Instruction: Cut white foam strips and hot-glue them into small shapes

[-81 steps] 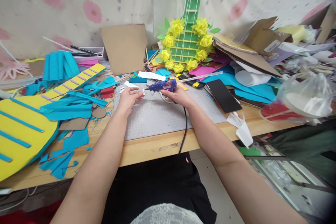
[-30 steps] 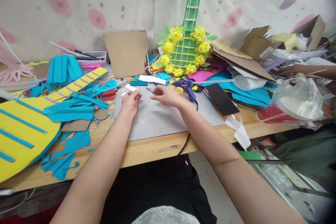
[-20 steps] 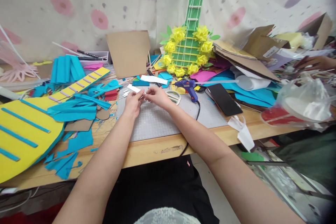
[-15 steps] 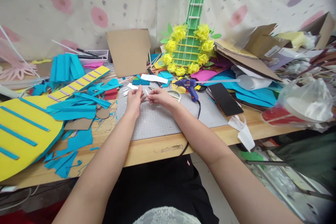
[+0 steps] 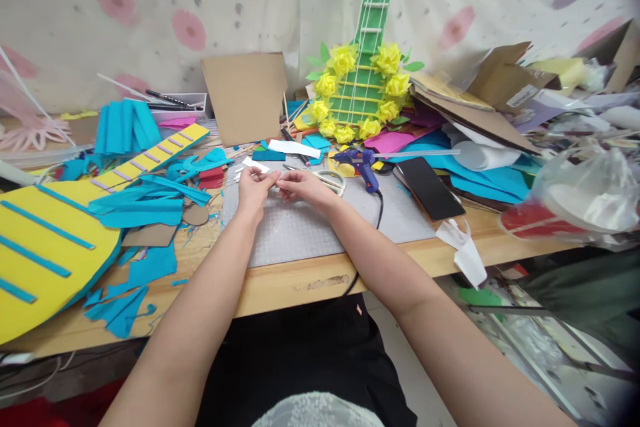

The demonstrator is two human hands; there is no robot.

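Over the grey cutting mat [image 5: 300, 240], my left hand [image 5: 255, 188] and my right hand [image 5: 303, 187] meet fingertip to fingertip. Both are closed in a pinch on a small white paper strip, which the fingers now cover almost wholly. Beyond them on the mat lie a white paper strip [image 5: 294, 149] and a smaller white piece [image 5: 255, 165]. Light-handled scissors [image 5: 334, 181] rest just past my right hand. A blue glue gun [image 5: 367, 173] with a clear glue stick lies to the right of the scissors.
A black phone [image 5: 431, 188] lies on the mat's right side. At left are a yellow guitar-shaped piece [image 5: 55, 240] and blue scraps [image 5: 145, 207]. A green guitar shape with yellow flowers [image 5: 357, 90] stands behind. A plastic-wrapped bucket [image 5: 530, 217] sits at right.
My hands have come together at the fingertips. The small white strip that showed between my right fingers is now covered. The things around have stayed put.
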